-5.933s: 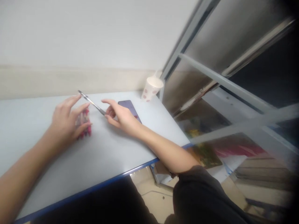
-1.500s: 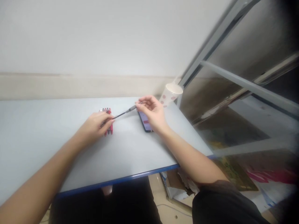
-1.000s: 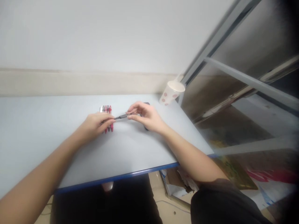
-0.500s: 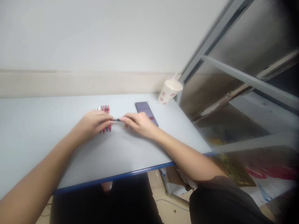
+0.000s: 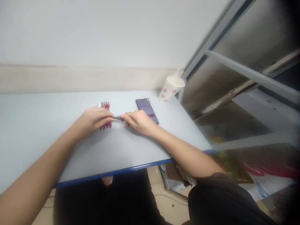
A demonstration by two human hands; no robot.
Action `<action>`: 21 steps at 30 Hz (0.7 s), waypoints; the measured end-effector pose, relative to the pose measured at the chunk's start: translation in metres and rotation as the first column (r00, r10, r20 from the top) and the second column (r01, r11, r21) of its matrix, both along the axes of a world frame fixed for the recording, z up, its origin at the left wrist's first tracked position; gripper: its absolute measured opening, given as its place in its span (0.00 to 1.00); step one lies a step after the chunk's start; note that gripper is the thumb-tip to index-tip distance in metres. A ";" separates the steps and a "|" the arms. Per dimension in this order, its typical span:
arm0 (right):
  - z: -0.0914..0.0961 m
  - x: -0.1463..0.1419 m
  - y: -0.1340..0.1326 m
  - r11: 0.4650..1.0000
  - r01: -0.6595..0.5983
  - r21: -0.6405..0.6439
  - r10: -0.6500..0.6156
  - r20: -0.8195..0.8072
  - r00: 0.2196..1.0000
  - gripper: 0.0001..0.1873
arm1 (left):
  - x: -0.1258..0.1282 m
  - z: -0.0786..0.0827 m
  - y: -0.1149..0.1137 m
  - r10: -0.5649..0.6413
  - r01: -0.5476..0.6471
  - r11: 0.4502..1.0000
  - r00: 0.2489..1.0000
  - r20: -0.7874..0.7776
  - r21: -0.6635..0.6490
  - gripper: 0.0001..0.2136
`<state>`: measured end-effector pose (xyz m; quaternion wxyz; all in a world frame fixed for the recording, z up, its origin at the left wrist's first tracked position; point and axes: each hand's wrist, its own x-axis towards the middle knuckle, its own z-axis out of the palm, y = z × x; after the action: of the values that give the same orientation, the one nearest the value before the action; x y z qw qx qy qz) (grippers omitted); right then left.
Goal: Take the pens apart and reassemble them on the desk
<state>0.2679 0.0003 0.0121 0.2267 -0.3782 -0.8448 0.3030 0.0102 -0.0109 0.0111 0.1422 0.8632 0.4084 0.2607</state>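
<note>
My left hand (image 5: 93,118) and my right hand (image 5: 138,121) meet over the pale table (image 5: 35,131), each pinching an end of a thin dark pen (image 5: 117,118). Only a short piece of the pen shows between the fingertips. Just behind my left hand lies a row of several red and dark pens (image 5: 105,107), partly covered by my fingers. A dark phone (image 5: 147,106) lies flat behind my right hand.
A paper cup with red flower marks (image 5: 171,88) stands at the table's far right corner against the wall. A grey metal frame (image 5: 236,72) rises on the right. The table's blue front edge (image 5: 117,172) runs above boxes and papers on the floor.
My hands have come together; the long thin pen, stretched between them 1.5 s ago, now shows only a short piece. My right hand has moved left off the phone.
</note>
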 end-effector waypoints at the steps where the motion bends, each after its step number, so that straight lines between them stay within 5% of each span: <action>1: -0.001 0.001 0.001 1.000 -0.001 -0.008 0.001 -0.012 1.000 0.16 | 0.000 0.000 0.000 0.002 -0.002 1.000 1.000 -0.005 -0.010 0.16; 6: -0.003 0.002 0.003 0.998 0.000 0.056 0.000 0.001 1.000 0.13 | 0.002 0.000 0.000 -0.004 0.003 1.000 1.000 -0.024 -0.029 0.17; 11: 0.000 -0.001 0.001 0.996 -0.017 -0.083 0.015 -0.020 1.000 0.21 | 0.003 0.001 -0.002 -0.018 0.018 1.000 0.999 -0.044 0.004 0.16; 21: 0.000 0.005 0.007 0.998 -0.066 0.012 0.066 -0.011 0.998 0.18 | 0.012 -0.001 -0.003 -0.060 0.063 0.997 0.995 -0.081 0.035 0.21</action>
<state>0.2725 0.0077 0.0118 0.2233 -0.3471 -0.8573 0.3077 0.0219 -0.0140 0.0102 0.1177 0.8876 0.3820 0.2291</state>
